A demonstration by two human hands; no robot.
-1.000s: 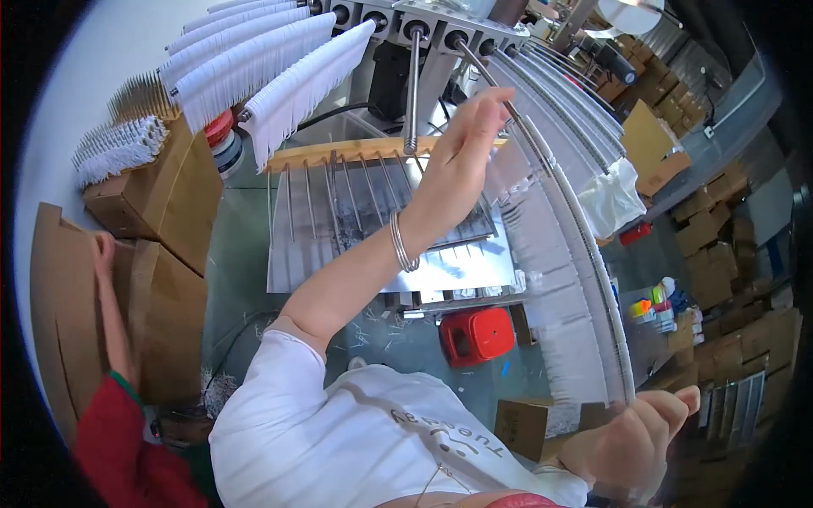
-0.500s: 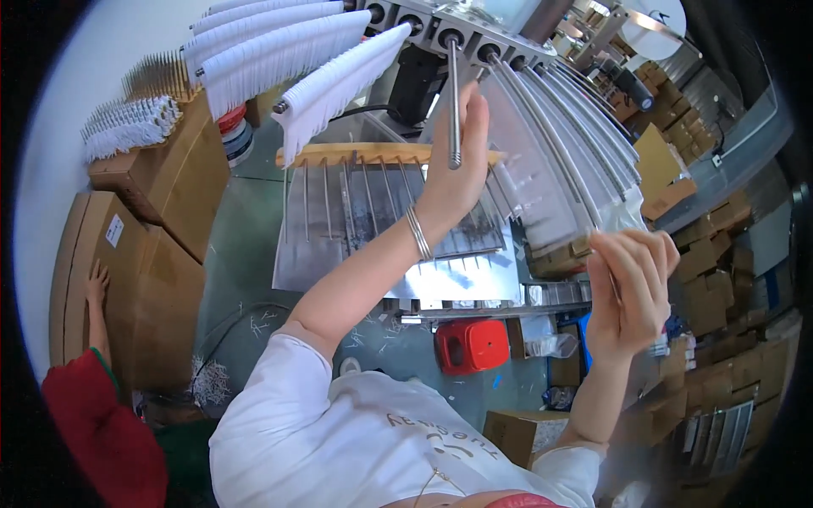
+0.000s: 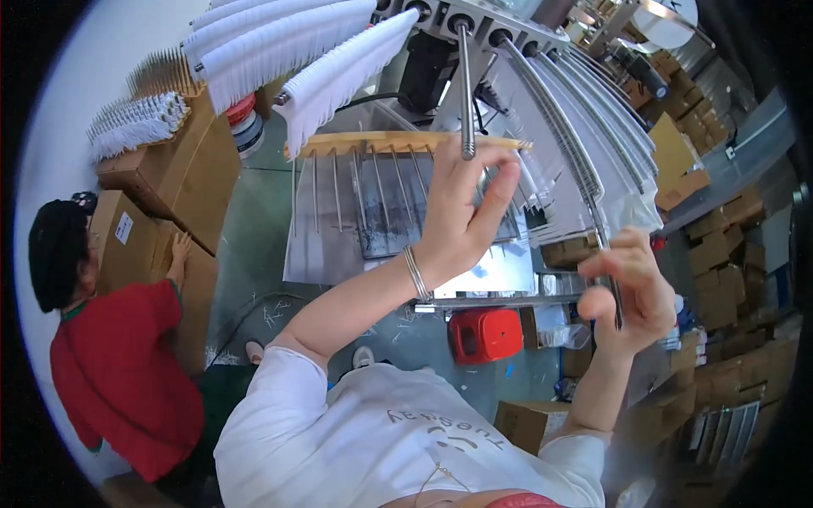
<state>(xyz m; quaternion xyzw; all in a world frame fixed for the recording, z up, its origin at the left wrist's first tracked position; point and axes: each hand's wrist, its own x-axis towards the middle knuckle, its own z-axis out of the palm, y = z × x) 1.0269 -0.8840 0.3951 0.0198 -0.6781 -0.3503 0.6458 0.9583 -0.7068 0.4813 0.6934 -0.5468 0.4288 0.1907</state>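
A bare metal rod (image 3: 466, 93) points toward me from the rack (image 3: 525, 27). Just under its tip is my left hand (image 3: 461, 212), thumb and forefinger brought together; whatever they may hold does not show. To the right, my right hand (image 3: 639, 296) curls its fingers loosely around the lower end of a thin metal rod (image 3: 602, 224), which runs down from a ridged rod (image 3: 555, 114); this hand is blurred. White strips hang in a dense row from another rod (image 3: 347, 76) at the left. Below my left hand, several rods rest against a wooden bar (image 3: 373, 141).
At left, a person in red (image 3: 127, 372) has a hand on a cardboard box (image 3: 127, 229). Rods with white pieces lie on a taller box (image 3: 140, 123). A red stool (image 3: 485, 335) stands under the bench; cartons (image 3: 720, 322) are stacked at right.
My left hand has gone from stretched fingers behind the rod to a pinch below its tip. My right fingers have loosened, showing more rod. The co-worker has come further into view.
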